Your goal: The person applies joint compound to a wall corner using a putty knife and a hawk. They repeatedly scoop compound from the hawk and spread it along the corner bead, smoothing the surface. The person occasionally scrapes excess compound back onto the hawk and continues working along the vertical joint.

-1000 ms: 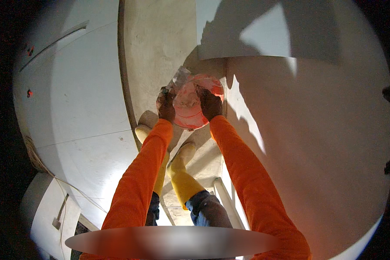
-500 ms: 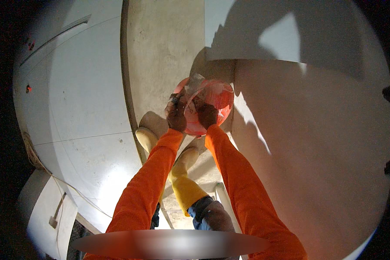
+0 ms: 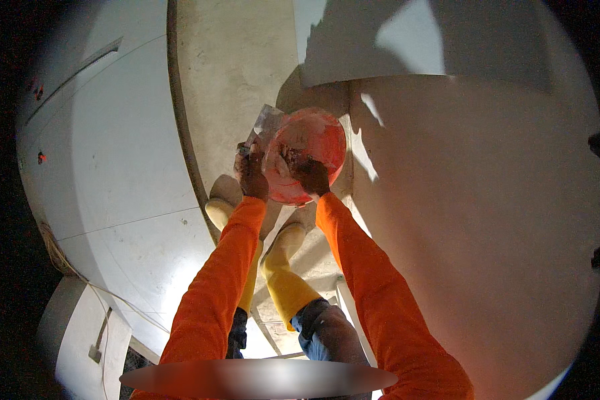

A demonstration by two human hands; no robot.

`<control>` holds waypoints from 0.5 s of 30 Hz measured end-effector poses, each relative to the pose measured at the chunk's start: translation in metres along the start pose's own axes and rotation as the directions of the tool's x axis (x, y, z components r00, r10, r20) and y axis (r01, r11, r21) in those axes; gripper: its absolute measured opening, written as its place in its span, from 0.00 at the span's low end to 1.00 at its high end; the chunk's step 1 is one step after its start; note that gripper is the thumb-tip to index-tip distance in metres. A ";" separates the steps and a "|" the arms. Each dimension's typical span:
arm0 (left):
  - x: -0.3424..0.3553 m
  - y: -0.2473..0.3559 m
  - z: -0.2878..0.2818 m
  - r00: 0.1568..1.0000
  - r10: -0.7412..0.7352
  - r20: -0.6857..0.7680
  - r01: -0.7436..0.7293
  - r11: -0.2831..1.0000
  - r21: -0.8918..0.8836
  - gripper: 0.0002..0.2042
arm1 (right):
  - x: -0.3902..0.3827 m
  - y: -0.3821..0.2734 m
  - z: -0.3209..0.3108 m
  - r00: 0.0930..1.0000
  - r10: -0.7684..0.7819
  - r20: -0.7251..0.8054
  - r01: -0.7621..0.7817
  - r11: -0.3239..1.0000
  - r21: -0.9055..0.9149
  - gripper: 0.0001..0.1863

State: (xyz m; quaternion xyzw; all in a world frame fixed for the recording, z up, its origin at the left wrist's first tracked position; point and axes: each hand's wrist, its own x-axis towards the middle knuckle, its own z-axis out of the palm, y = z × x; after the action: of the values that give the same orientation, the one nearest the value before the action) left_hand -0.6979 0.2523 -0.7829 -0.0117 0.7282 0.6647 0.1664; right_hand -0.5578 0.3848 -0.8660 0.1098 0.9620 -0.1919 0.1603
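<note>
Bowl (image 3: 307, 157) (red, smeared) gripped by left hand (image 3: 251, 172) and right hand (image 3: 311, 177).

left hand (image 3: 251, 175) grips trowel (image 3: 265, 124) | right hand (image 3: 308, 176) holds orange bowl (image 3: 309, 155) | yellow boots (image 3: 283, 270) below

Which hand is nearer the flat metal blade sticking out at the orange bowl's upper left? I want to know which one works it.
Left. The left hand is right under the blade, apparently gripping it; the right hand holds the orange bowl's near rim, farther away.
</note>
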 end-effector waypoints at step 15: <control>0.066 -0.020 -0.090 0.941 -0.287 -0.182 0.279 0.958 -0.065 0.22 | -0.040 -0.051 -0.128 0.921 0.313 0.234 -0.186 -0.175 0.967 0.21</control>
State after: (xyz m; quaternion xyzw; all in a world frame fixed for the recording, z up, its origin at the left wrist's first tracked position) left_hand -0.7760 0.1762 -0.8135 -0.1825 0.7185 0.6437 0.1900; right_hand -0.5691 0.3842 -0.7229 0.3847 0.4598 -0.8002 0.0177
